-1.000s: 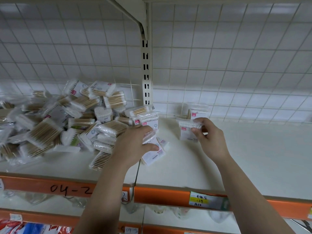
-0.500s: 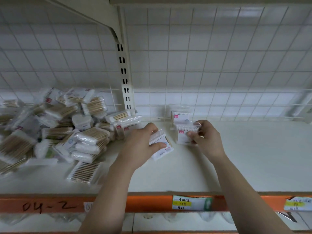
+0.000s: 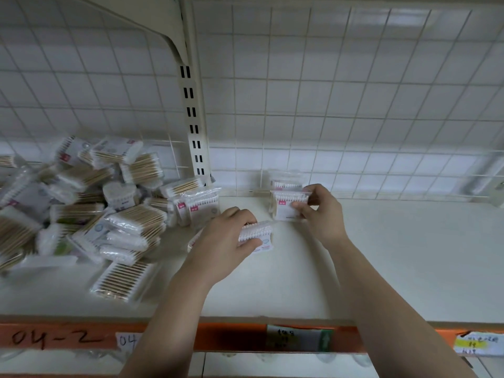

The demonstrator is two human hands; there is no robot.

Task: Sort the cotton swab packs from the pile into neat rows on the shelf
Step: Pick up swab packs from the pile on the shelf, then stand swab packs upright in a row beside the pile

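Slotted upright [image 3: 192, 118], wire grid [image 3: 327, 105], price label [image 3: 298, 340]

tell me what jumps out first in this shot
The messy pile of swab packs on the left of the shelf catches the eye first. At the middle, the left hand grips a pack, and the right hand holds an upright pack in front of a rear pack by the grid wall. Below runs an orange edge with 04-2 handwritten at its left.
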